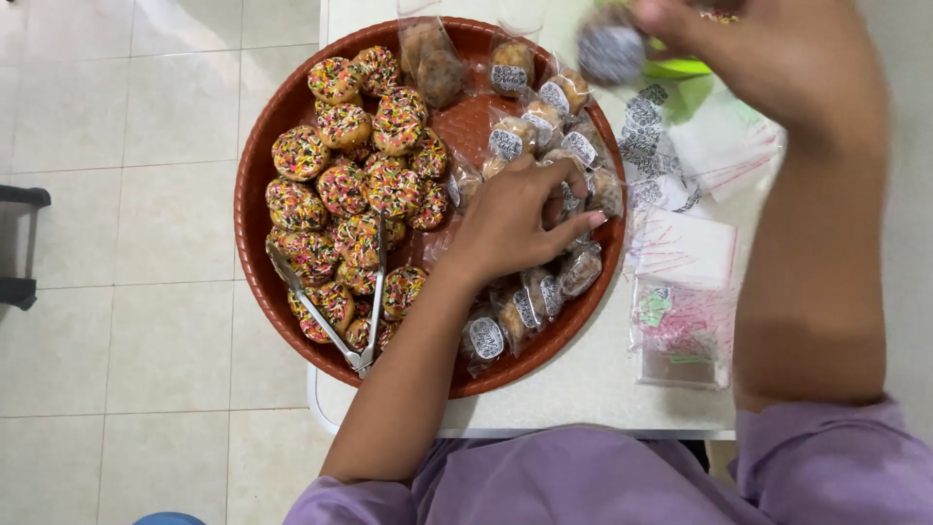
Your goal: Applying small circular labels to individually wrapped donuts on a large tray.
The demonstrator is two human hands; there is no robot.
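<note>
A round brown tray (255, 175) on a white table holds a pile of sprinkle-covered donuts (345, 185) on its left half and several donuts bagged in clear plastic with round labels (525, 126) on its right half. My left hand (510, 219) rests among the bagged donuts, fingers curled on one of them. My right hand (768, 58) is raised at the upper right, blurred, pinching a small bagged donut (610, 49) at its fingertips. Metal tongs (335, 311) lie across the sprinkled donuts.
Clear plastic bags with red stripes (685, 292) and a sheet of round labels (646, 136) lie on the white table (583, 389) right of the tray. A green object (675, 68) sits near the top. Tiled floor (146, 243) is at the left.
</note>
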